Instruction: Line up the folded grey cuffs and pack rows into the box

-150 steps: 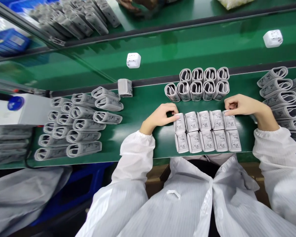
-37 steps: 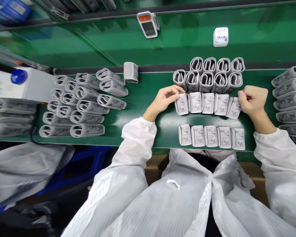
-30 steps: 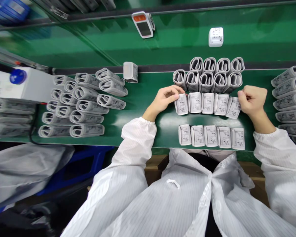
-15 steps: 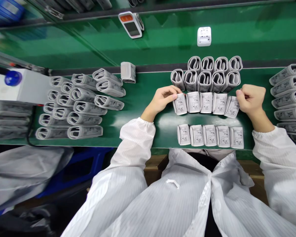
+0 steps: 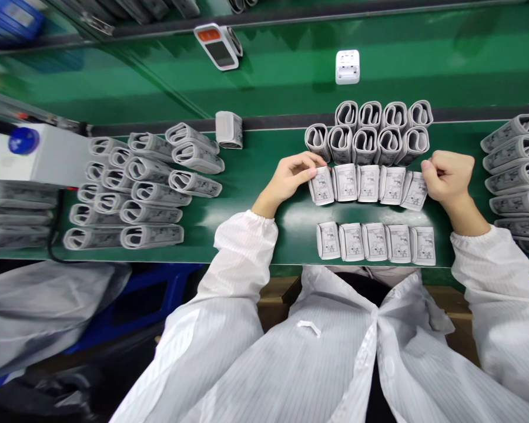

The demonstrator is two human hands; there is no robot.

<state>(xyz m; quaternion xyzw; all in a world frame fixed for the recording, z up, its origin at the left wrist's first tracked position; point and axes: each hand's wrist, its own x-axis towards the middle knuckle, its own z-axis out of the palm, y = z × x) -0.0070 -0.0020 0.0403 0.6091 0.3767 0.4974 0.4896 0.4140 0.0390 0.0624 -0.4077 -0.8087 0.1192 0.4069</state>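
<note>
A row of several rolled grey blood pressure cuffs (image 5: 368,183) with printed faces lies on the green bench before me. My left hand (image 5: 293,176) is closed on the leftmost cuff (image 5: 321,185), thumb at its upper edge. At the row's other end, my right hand (image 5: 449,176) has its fingers curled, the thumb against the rightmost cuff (image 5: 413,191), which tilts a little. Behind the row, more cuffs (image 5: 365,145) stand in two rows with their coiled ends showing. A nearer row of cuffs (image 5: 374,242) lies along the bench's front edge.
Stacked cuffs (image 5: 152,211) fill the left side, beside a white box (image 5: 57,155) with a blue cap. More cuffs (image 5: 518,170) are piled at the far right. One cuff (image 5: 229,129) stands alone. On the green strip behind lie a monitor (image 5: 218,48) and a white device (image 5: 347,67).
The monitor and the white device on the rear green strip have shifted left. My hands and the cuffs on the bench have stayed practically in place.
</note>
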